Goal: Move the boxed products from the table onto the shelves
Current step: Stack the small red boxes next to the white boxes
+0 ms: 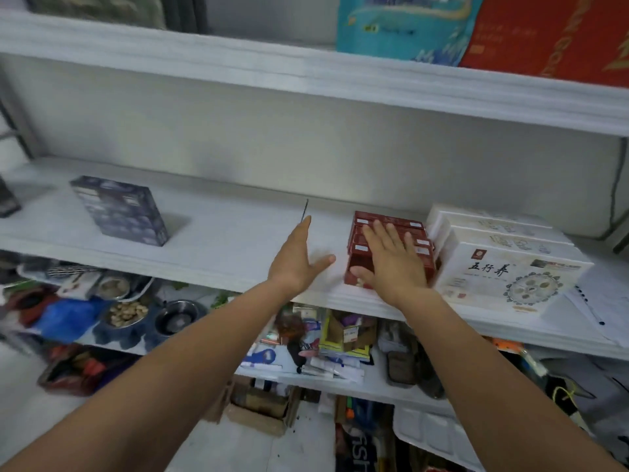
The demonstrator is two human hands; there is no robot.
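Observation:
A row of dark red boxes (413, 235) stands on the white middle shelf (221, 247), tight against white boxes with black lettering (503, 267) on their right. My right hand (391, 262) lies flat with straight fingers on top of the red boxes. My left hand (299, 257) hovers open over the bare shelf just left of them, thumb pointing toward the boxes, touching nothing. A dark blue box (121, 209) stands alone at the shelf's left.
The shelf above (306, 73) carries a teal box (405, 25) and a red carton (558, 35). Papers (599, 301) lie at the shelf's right end. Lower shelves hold metal bowls (177, 316), bags and small packages. A cardboard box (262, 407) sits below.

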